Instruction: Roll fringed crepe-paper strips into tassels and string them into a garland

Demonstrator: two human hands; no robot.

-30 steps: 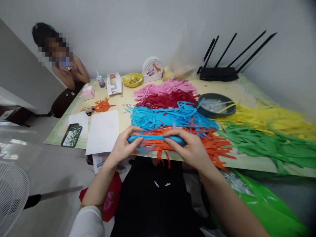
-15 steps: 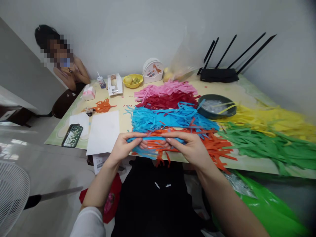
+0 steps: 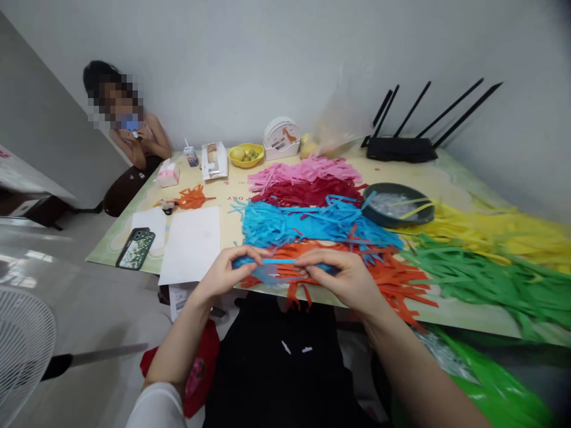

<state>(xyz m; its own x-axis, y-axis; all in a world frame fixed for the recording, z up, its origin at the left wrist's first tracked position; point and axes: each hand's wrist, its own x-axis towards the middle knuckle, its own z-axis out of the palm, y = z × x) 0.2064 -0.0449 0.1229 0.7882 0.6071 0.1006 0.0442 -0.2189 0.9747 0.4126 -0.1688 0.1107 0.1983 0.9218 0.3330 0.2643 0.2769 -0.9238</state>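
Observation:
Between my two hands a blue paper tassel (image 3: 277,261) is stretched level, its middle drawn into a narrow band. My left hand (image 3: 232,270) is closed around its left end, thumb against fingers. At the other end my right hand (image 3: 336,272) pinches it the same way. Beneath and behind my hands lies a pile of orange fringed paper (image 3: 388,273). Beyond that are blue fringed strips (image 3: 312,221), then dark red strips (image 3: 307,193) and pink strips (image 3: 307,172).
Green strips (image 3: 473,285) and yellow strips (image 3: 495,232) spread rightward. A dark bowl (image 3: 428,220) holds clear pieces. A black router (image 3: 401,150) stands by the wall. Leftward lie white paper (image 3: 190,244) and a phone (image 3: 136,248). Another person (image 3: 147,142) sits at the far left corner.
The view has shifted, so the table sits slightly lower. Both hands still hold the blue tassel; its middle now looks narrower, and my fingers curl more over its ends.

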